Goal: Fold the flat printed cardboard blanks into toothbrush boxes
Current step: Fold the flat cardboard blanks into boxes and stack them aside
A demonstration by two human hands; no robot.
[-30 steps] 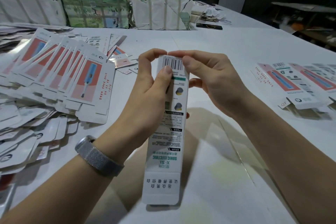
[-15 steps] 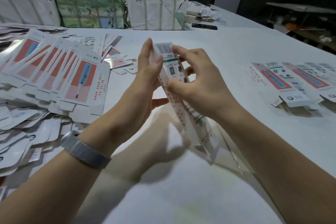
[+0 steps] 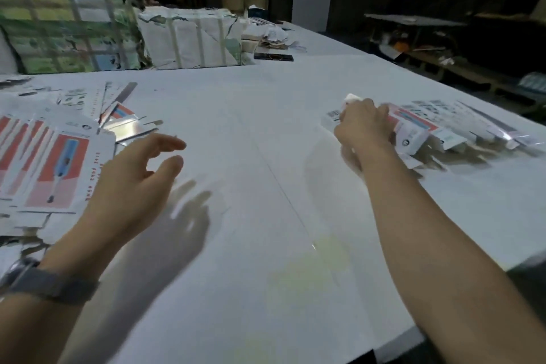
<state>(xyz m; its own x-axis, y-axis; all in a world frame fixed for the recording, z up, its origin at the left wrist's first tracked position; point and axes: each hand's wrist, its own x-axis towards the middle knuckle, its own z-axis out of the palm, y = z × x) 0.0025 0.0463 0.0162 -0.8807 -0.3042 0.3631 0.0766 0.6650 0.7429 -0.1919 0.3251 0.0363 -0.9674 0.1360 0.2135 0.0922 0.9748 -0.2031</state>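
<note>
The hands have parted: the right hand (image 3: 365, 124) now grips the folded box (image 3: 410, 130) at the row of finished boxes (image 3: 472, 124) on the right. The left hand (image 3: 133, 186) hovers open and empty near the flat blanks (image 3: 53, 162).

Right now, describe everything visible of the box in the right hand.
The box is white printed cardboard with a barcode on its visible left end. It lies low at the near left end of the row of folded boxes on the white table. The right hand curls over it, hiding most of it; a white end flap pokes up above the knuckles. Blur hides finer print.
</note>
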